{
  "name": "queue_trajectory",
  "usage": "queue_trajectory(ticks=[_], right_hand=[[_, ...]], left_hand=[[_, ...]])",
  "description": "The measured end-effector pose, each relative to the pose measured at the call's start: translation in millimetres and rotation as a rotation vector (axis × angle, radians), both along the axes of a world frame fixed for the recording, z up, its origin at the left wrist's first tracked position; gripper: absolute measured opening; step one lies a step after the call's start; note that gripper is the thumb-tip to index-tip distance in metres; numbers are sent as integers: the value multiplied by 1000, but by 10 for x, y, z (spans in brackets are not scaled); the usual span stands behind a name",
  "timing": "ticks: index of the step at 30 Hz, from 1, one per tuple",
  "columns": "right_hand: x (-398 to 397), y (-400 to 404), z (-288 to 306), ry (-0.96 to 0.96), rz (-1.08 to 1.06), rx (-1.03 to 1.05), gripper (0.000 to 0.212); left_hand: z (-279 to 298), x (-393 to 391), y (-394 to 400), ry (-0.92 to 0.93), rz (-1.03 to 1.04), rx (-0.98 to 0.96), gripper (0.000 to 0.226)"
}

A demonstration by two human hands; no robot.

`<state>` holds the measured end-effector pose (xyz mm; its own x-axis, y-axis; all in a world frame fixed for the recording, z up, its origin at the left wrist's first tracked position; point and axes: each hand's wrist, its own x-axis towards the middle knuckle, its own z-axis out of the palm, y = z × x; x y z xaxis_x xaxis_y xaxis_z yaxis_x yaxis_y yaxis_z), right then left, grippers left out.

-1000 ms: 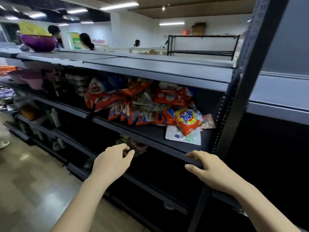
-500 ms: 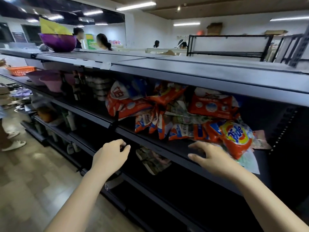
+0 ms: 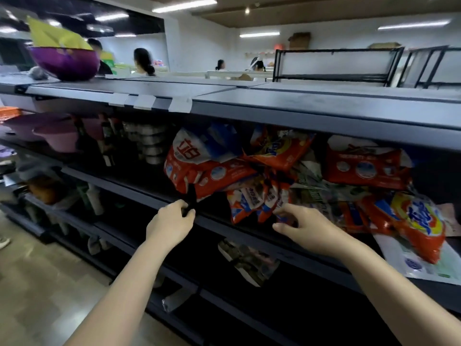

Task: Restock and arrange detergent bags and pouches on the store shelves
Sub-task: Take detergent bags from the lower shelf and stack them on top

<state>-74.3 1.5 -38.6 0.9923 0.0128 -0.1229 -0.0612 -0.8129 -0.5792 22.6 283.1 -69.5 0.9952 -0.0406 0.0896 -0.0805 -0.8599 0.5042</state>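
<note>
Detergent bags (image 3: 287, 176) piled on middle shelf (image 3: 249, 233), mostly red-orange; rightmost bag (image 3: 414, 221) reads "Tide" (other print too blurred). Right hand (image 3: 306, 228) touches small pouches (image 3: 257, 201), fingers loosely spread, gripping nothing. Left hand (image 3: 169, 226) curled over shelf edge.

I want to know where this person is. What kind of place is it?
Probably a shop: long metal shelves with blank price tags, a pile of detergent bags, and a purple bowl on top.

Left hand (image 3: 172, 224) fingertips hidden behind shelf edge (image 3: 139, 193); lower-shelf packs (image 3: 247, 260) too dark/blurry to ID.
</note>
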Motion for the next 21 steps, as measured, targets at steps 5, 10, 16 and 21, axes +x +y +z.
queue_trajectory(ticks=[5,10,16,21], right_hand=[[670,478,-115,-17,-116,14,50],[1274,888,-240,-76,-223,55,48],[1975,1190,-315,-152,-378,216,46],[2376,1260,-372,-214,-459,362,17]], left_hand=[[-20,924,387,48,-85,-51,37],[-97,1851,671,58,-103,-131,29],[-263,2660,636,40,-220,-231,32],[-266,3109,523,88,-290,-323,36]])
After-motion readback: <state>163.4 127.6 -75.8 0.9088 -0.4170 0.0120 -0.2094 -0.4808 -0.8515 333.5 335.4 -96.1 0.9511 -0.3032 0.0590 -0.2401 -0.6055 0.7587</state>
